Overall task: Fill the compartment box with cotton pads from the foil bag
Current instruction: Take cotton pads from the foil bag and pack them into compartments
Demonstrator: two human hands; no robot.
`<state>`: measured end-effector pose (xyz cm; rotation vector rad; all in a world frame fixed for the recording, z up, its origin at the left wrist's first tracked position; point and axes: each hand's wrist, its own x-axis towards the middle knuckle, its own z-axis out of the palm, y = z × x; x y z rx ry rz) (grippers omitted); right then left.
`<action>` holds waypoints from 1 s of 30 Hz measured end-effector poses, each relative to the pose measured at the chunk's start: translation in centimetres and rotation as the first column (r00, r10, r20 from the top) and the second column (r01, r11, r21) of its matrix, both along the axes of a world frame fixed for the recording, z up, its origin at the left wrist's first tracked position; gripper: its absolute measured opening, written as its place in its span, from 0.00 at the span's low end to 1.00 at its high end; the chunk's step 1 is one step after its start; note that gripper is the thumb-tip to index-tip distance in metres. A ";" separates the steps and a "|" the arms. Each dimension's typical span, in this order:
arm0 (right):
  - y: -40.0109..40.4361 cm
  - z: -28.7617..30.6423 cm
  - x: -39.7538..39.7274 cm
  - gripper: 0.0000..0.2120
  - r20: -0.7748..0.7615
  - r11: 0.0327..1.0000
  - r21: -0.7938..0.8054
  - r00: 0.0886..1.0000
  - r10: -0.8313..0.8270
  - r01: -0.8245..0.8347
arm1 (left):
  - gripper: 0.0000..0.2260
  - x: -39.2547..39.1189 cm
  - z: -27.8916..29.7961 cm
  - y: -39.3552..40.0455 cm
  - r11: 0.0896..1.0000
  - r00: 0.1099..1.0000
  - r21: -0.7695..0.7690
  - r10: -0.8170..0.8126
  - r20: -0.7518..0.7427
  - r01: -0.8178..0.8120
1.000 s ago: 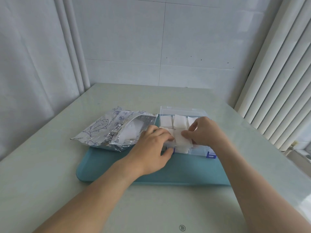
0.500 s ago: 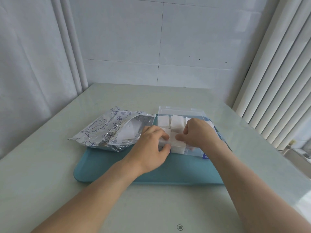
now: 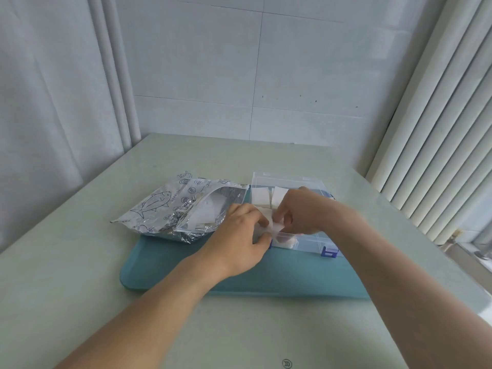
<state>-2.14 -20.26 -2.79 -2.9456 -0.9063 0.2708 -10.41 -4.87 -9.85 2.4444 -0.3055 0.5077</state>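
A clear plastic compartment box [image 3: 314,242] with blue latches stands on a teal tray [image 3: 170,265]. White cotton pads [image 3: 259,195] fill its far-left compartments. Left of it lies an opened silver foil bag [image 3: 170,209] with a fish print, more white pads showing in its mouth. My left hand [image 3: 239,235] and my right hand [image 3: 300,211] meet over the box's near-left corner. Both pinch a white cotton pad [image 3: 275,227] between fingers and thumbs. The compartment under the hands is hidden.
The tray sits on a pale table [image 3: 80,288] that runs to a tiled wall. A curtain [image 3: 53,102] hangs on the left and vertical blinds [image 3: 439,129] on the right. A blue latch [image 3: 328,252] sticks out at the box's front.
Both hands slid a little toward the box's near-left corner and drew closer together, still pinching the pad. The bag and box stayed put.
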 end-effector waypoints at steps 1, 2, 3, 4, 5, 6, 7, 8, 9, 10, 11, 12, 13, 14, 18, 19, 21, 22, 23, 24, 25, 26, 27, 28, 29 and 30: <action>0.3 -0.2 0.0 0.14 0.012 1.000 -0.023 1.000 0.010 -0.009 | 0.11 0.0 0.0 0.0 1.000 1.000 0.006 -0.004 -0.008 0.004; 0.6 -0.4 0.0 0.17 0.014 0.999 -0.032 1.000 0.011 -0.011 | 0.11 0.0 0.0 0.1 1.000 1.000 0.008 -0.010 -0.013 0.010; 0.5 -0.3 0.0 0.16 0.029 0.999 -0.027 0.999 0.034 -0.033 | 0.11 -0.1 0.1 0.1 1.000 1.000 0.006 -0.013 -0.008 0.014; 0.3 -0.1 -0.1 0.10 0.017 0.999 -0.021 0.999 0.030 -0.030 | 0.11 -0.2 0.2 0.1 1.000 1.000 -0.004 -0.011 0.004 0.011; -0.2 0.3 -0.2 0.03 -0.010 0.999 0.016 0.999 0.033 -0.033 | 0.09 -0.3 0.6 0.2 1.000 1.000 -0.028 -0.005 0.031 0.006; -0.8 0.7 -0.1 0.08 -0.053 0.996 0.086 0.999 -0.002 0.007 | 0.07 -0.5 1.0 0.4 0.998 0.996 -0.065 0.005 0.093 0.001; -1.5 1.3 -0.1 0.10 -0.084 0.981 0.184 0.996 -0.040 0.055 | 0.05 -0.6 1.6 0.6 0.994 0.982 -0.105 0.030 0.187 -0.011; -2.1 1.9 0.1 0.09 -0.070 0.952 0.292 0.995 -0.071 0.089 | 0.05 -0.7 2.3 1.0 0.989 0.955 -0.143 0.074 0.287 -0.033; -2.5 2.5 0.1 0.06 -0.016 0.919 0.384 0.995 -0.095 0.094 | 0.05 -0.8 3.0 1.5 0.981 0.917 -0.182 0.138 0.375 -0.073; -2.6 2.9 0.1 0.04 0.039 0.884 0.459 0.993 -0.114 0.084 | 0.05 -0.7 3.5 2.3 0.971 0.874 -0.209 0.202 0.441 -0.119; -2.3 3.2 0.0 0.03 0.075 0.849 0.523 0.989 -0.130 0.072 | 0.06 -0.7 3.9 3.1 0.962 0.841 -0.213 0.256 0.477 -0.172; -1.6 3.3 -0.3 0.03 0.089 0.828 0.559 0.990 -0.111 0.042 | 0.10 -0.6 4.2 4.2 0.950 0.828 -0.194 0.307 0.469 -0.243; -0.8 3.3 -0.8 0.02 0.092 0.818 0.576 0.993 -0.073 0.007 | 0.15 -0.5 4.2 5.2 0.933 0.841 -0.143 0.360 0.403 -0.331; 0.3 3.1 -1.3 0.02 0.101 0.820 0.570 0.995 -0.018 -0.043 | 0.19 -0.3 4.1 6.2 0.901 0.857 -0.055 0.426 0.290 -0.430; 5.5 1.2 -2.7 0.05 0.078 0.850 0.499 0.985 0.152 -0.170 | 0.12 0.2 3.5 9.4 0.812 0.812 0.099 0.581 -0.048 -0.575; 7.1 0.8 -2.8 0.06 0.062 0.860 0.476 0.983 0.173 -0.181 | 0.10 0.1 3.4 10.0 0.827 0.825 -0.001 0.560 -0.082 -0.562; 9.5 -0.2 -2.7 0.11 0.031 0.904 0.386 0.982 0.186 -0.184 | 0.14 0.2 3.1 11.0 0.824 0.826 -0.099 0.540 -0.160 -0.558; 10.5 -0.7 -2.4 0.14 0.017 0.931 0.323 0.985 0.173 -0.169 | 0.14 0.3 2.8 11.3 0.821 0.823 -0.103 0.540 -0.175 -0.561; 11.3 -1.2 -2.1 0.16 0.004 0.953 0.260 0.988 0.156 -0.152 | 0.13 0.5 2.6 11.5 0.816 0.817 -0.100 0.549 -0.177 -0.570; 12.0 -1.6 -1.8 0.18 -0.010 0.968 0.210 0.990 0.143 -0.138 | 0.12 0.6 2.5 11.7 0.804 0.806 -0.098 0.565 -0.177 -0.586; 12.8 -2.0 -1.6 0.20 -0.014 0.976 0.179 0.991 0.132 -0.127 | 0.12 0.7 2.4 12.0 0.792 0.794 -0.102 0.581 -0.178 -0.602; 13.3 -2.4 -1.5 0.20 -0.013 0.979 0.170 0.994 0.112 -0.108 | 0.13 0.8 2.3 12.2 0.785 0.788 -0.108 0.589 -0.180 -0.611; 13.8 -2.6 -1.6 0.21 -0.012 0.980 0.184 0.996 0.086 -0.082 | 0.14 0.9 2.3 12.3 0.779 0.784 -0.116 0.594 -0.180 -0.616; 14.2 -2.8 -1.6 0.20 -0.006 0.973 0.223 0.998 0.055 -0.052 | 0.15 1.0 2.2 12.4 0.772 0.780 -0.127 0.599 -0.180 -0.623; 14.6 -3.1 -1.7 0.19 -0.006 0.959 0.281 1.000 0.019 -0.017 | 0.16 0.9 2.2 12.4 0.764 0.776 -0.146 0.605 -0.178 -0.629; 14.9 -3.2 -1.8 0.16 -0.015 0.935 0.352 1.000 -0.022 0.026 | 0.17 0.9 2.2 12.3 0.755 0.775 -0.175 0.607 -0.176 -0.632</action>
